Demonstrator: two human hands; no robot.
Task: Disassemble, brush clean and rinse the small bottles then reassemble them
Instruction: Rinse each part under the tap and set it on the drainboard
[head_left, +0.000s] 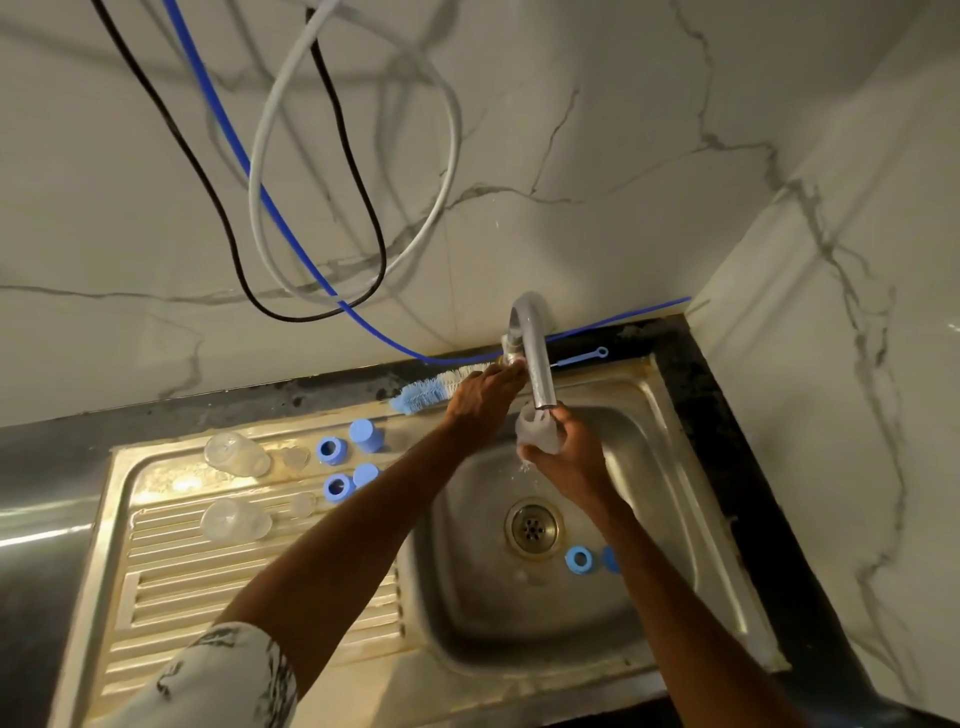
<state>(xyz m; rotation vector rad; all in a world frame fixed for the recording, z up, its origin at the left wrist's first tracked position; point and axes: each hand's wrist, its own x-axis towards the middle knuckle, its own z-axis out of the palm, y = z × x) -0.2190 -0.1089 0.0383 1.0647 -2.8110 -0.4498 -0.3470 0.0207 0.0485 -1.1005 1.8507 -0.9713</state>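
Observation:
My right hand grips a small clear bottle right under the tap spout; water drips below it into the sink basin. My left hand reaches to the tap's base and its fingers are on the valve there. On the drainboard lie two clear bottle bodies, small clear parts, two blue rings and two blue caps. Another blue ring and a blue piece half hidden by my right arm lie in the basin.
A blue-and-white bottle brush lies on the ledge behind the drainboard. A thin blue nipple brush rests right of the tap. The drain is mid-basin. Black, white and blue hoses hang on the marble wall. A wall corner stands at the right.

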